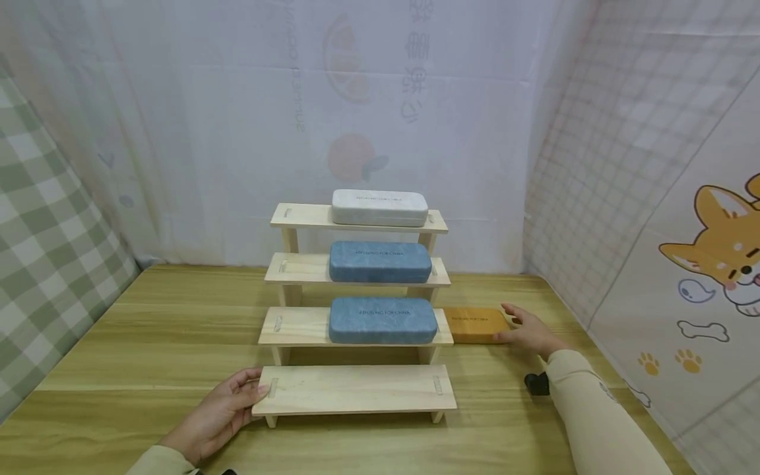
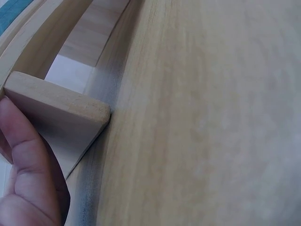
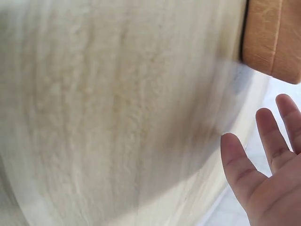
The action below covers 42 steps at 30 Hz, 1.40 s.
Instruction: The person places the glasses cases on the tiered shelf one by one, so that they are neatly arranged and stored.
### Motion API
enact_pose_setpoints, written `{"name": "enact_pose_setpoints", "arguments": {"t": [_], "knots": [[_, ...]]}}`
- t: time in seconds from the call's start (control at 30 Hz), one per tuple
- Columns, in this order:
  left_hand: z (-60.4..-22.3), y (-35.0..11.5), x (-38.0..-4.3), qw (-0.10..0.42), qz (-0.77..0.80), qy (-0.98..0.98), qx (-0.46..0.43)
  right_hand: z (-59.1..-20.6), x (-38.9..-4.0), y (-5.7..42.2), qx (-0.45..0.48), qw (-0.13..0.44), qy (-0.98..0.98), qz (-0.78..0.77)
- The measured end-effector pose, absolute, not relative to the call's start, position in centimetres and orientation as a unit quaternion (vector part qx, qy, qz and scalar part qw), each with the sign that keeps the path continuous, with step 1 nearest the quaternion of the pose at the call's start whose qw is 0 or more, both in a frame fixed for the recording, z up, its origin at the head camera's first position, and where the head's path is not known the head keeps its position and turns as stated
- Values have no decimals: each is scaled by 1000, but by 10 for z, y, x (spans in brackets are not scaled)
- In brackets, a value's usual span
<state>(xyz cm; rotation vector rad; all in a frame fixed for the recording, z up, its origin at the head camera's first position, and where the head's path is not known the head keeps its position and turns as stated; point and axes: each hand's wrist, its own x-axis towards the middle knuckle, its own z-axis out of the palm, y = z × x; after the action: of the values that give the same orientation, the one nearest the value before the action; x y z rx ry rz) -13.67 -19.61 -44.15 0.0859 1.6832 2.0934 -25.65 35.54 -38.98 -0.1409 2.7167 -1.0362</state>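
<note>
A stepped wooden display rack (image 1: pixel 356 389) stands on the table. My left hand (image 1: pixel 222 409) grips the left end of its lowest step; the left wrist view shows a finger against the rack's side leg (image 2: pixel 61 103). On the upper steps lie a white glasses case (image 1: pixel 380 208), a blue glasses case (image 1: pixel 380 262) and, lower down, another blue glasses case (image 1: pixel 382 320). An orange glasses case (image 1: pixel 475 326) lies on the table at the rack's right side, its left end hidden. At its right end is my right hand (image 1: pixel 528 330), fingers spread; the right wrist view shows them apart from the case.
The wooden table (image 1: pixel 148 330) spreads out around the rack. Behind it hangs a pale printed curtain (image 1: pixel 237 132). A green checked cloth (image 1: pixel 47 231) borders the left side, and a cartoon-dog sheet (image 1: pixel 653 198) the right.
</note>
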Motion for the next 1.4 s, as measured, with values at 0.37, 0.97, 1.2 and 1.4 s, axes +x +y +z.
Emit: {"name": "enact_pose_setpoints", "arguments": {"t": [0.37, 0.97, 1.2, 1.4], "knots": [[-443, -197, -137, 227, 760, 608, 35, -390, -260, 350, -61, 118, 929, -346], [-444, -197, -139, 228, 763, 603, 35, -390, -267, 349, -57, 129, 932, -334], [-444, -197, -139, 228, 763, 603, 35, -389, -264, 351, -51, 127, 928, -347], [-443, -197, -138, 226, 761, 607, 34, -391, -260, 352, -45, 123, 916, -380]]}}
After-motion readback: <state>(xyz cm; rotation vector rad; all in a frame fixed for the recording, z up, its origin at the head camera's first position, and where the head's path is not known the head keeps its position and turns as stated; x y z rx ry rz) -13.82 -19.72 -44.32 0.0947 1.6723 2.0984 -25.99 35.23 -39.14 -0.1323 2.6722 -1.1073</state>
